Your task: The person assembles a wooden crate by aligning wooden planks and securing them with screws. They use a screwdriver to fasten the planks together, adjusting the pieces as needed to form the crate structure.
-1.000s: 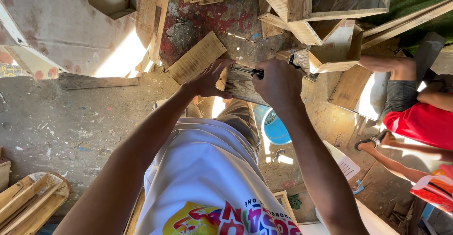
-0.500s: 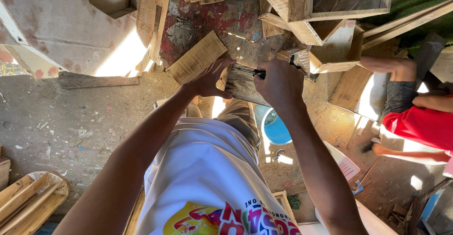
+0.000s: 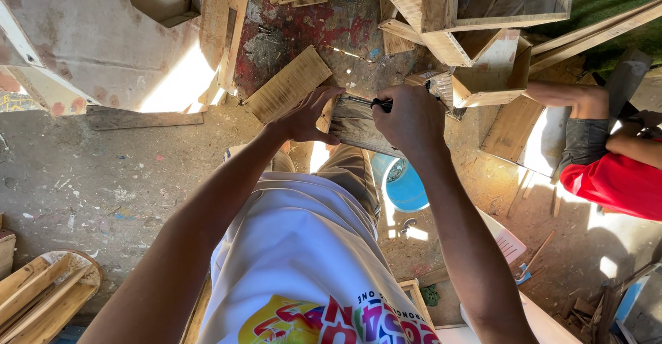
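Dusty concrete floor (image 3: 83, 178) lies below, with wood scraps at the frame's top. Left hand (image 3: 307, 113) steadies a weathered plank (image 3: 355, 130) (gripping its edge), so the right hand (image 3: 410, 116), closed around a dark-handled tool (image 3: 369, 102), can work it.

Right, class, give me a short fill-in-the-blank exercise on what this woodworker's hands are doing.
1. Both hands grip a weathered wooden ____.
2. The right hand also holds a dark-handled ____ against it.
3. Below the hands stands a ____ bucket.
4. The left hand lies next to a ribbed wooden ____.

Missing words: board; tool; blue; panel
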